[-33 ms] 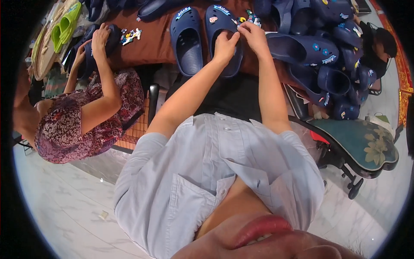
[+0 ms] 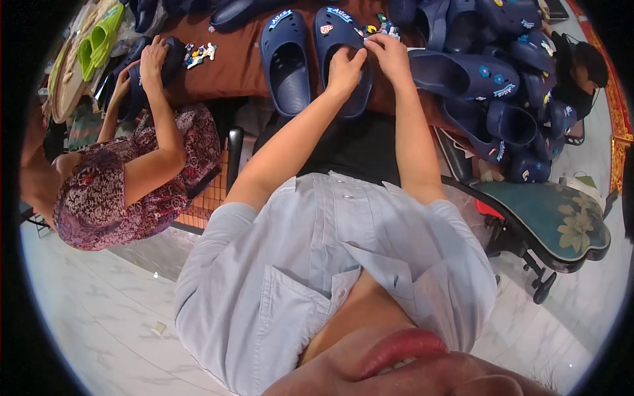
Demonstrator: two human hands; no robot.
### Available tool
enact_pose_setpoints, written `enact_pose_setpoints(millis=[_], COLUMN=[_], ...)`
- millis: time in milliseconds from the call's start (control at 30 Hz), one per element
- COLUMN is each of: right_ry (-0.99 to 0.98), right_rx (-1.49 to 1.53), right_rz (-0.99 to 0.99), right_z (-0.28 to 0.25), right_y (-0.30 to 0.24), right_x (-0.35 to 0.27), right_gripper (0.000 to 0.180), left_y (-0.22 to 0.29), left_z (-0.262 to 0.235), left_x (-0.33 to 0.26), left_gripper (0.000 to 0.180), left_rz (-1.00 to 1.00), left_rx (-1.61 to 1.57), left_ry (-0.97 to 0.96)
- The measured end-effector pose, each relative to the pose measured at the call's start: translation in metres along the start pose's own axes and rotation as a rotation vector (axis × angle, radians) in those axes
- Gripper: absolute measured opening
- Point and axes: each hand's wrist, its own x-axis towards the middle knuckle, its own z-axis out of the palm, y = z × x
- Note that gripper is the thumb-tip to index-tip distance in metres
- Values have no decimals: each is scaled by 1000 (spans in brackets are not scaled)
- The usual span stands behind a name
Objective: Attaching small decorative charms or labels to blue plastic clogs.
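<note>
Your left hand [image 2: 346,72] is half-curled in the opening of the navy-blue, perforated, foam-like clog [image 2: 337,41] on brown cloth [image 2: 231,63]; your right hand [image 2: 389,58] bunches its fingers alongside, any grip hidden. Likely light, springy: hold its rim.

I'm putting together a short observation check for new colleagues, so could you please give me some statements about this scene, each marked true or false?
1. The left hand is at the opening of the right clog of the front pair. True.
2. The right hand is on the left clog. False: it is by the outer side of the right clog.
3. Both clogs of that pair carry a light-blue banner charm. True.
4. The lime-green shoes are at the far right. False: they are at the far left.
5. The co-worker's hands are at navy footwear. True.
</note>
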Motion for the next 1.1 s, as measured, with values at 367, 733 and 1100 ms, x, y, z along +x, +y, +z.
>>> enact_pose_setpoints(millis=[367,733,1100], right_ry=[217,116,-147], right_rx=[-88,-245,-815], right_rz=[-234,-346,-305], right_z=[11,6,-14], right_y=[-3,12,-24], right_x=[-13,-16,-26], right_gripper=[20,32,55], left_y=[-1,7,9], left_z=[0,-3,0], left_x=[1,-4,-4], left_gripper=[37,36,36], left_rz=[-20,32,53], left_rx=[128,141,192], left_ry=[-11,-2,4])
